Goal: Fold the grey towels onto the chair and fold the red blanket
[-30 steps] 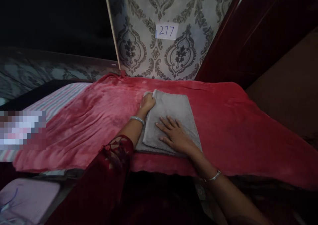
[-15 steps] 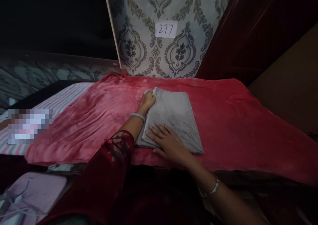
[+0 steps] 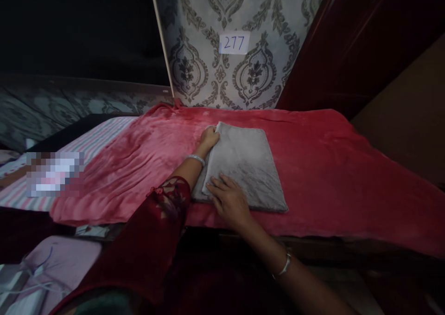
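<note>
A folded grey plush cloth [image 3: 253, 162] lies on a red blanket [image 3: 333, 176]. My left hand [image 3: 209, 138] is closed on the cloth's far left edge, with the fingertips partly hidden by the fabric. Near the cloth's front left corner rests my right hand [image 3: 232, 203], palm down. Its fingers are slightly bent and apart on the top layer, and the thumb sits close to the front edge. A lower layer of the cloth shows along the left side, under my left wrist.
Striped fabric [image 3: 93, 136] shows left of the blanket. Lower left are a pink pad [image 3: 73, 254] and white cables [image 3: 38, 278]. Behind stand a dark screen [image 3: 79, 32], a patterned wall with a paper marked 277 [image 3: 234, 42], and dark red furniture [image 3: 333, 50].
My right hand has drawn back slightly toward the cloth's front left corner, its fingers closer together and more bent. My left hand keeps its grip. The view has shifted a little left.
</note>
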Demonstrator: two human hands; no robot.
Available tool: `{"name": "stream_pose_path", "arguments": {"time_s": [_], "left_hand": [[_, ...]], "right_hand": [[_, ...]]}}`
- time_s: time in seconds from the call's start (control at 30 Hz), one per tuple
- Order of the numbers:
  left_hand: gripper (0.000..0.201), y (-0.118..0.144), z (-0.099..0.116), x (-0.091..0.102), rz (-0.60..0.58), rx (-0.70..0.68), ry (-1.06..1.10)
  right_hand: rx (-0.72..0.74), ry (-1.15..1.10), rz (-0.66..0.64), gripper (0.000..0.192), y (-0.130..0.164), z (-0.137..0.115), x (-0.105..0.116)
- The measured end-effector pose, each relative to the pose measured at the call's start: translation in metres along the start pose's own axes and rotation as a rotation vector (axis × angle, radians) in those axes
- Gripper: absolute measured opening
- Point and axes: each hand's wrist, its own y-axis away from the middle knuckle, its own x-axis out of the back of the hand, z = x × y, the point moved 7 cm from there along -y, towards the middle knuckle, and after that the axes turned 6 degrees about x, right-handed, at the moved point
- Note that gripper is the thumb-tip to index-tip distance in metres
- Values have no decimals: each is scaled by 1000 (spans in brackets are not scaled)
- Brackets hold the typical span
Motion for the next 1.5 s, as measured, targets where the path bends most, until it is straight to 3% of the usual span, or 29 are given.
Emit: {"name": "stream_pose_path", "arguments": {"time_s": [0.17, 0.47, 0.6, 0.7, 0.77, 0.87, 0.93, 1.0, 1.1, 1.2, 1.33, 1.5], "left_hand": [[27, 0, 0, -1, -6, -1, 8], [27, 4, 3, 3, 1, 12, -25], [29, 7, 6, 8, 14, 18, -69], [31, 7, 8, 13, 1, 36, -113], [38, 7, 12, 18, -3, 45, -140], [56, 13, 31, 26, 47, 28, -178], [66, 20, 56, 23, 52, -79, -219], [69, 30, 82, 8, -12, -237, -268], [65, 41, 97, -21, -133, -395, -390], [65, 41, 81, -41, -161, -390, -504], [66, 42, 65, -47, -122, -377, -547], [69, 41, 66, -39, -82, -308, -544]], "right_hand": [[34, -58, 64, 34, 1, 2, -6], [77, 82, 126, 39, 1, -6, -14], [87, 71, 68, 33, -3, -15, -12], [104, -82, -44, 28, -9, -11, 6], [46, -178, -70, 28, -15, 10, 31], [-171, -87, 25, 35, -32, 73, 77], [-315, 72, 45, 44, -50, 118, 99], [-413, 177, 31, 54, -70, 153, 105], [-446, 220, 19, 58, -90, 177, 90], [-395, 295, -52, 56, -90, 180, 56], [-371, 331, -104, 56, -77, 183, 31], [-363, 335, -114, 57, -76, 187, 31]]}}
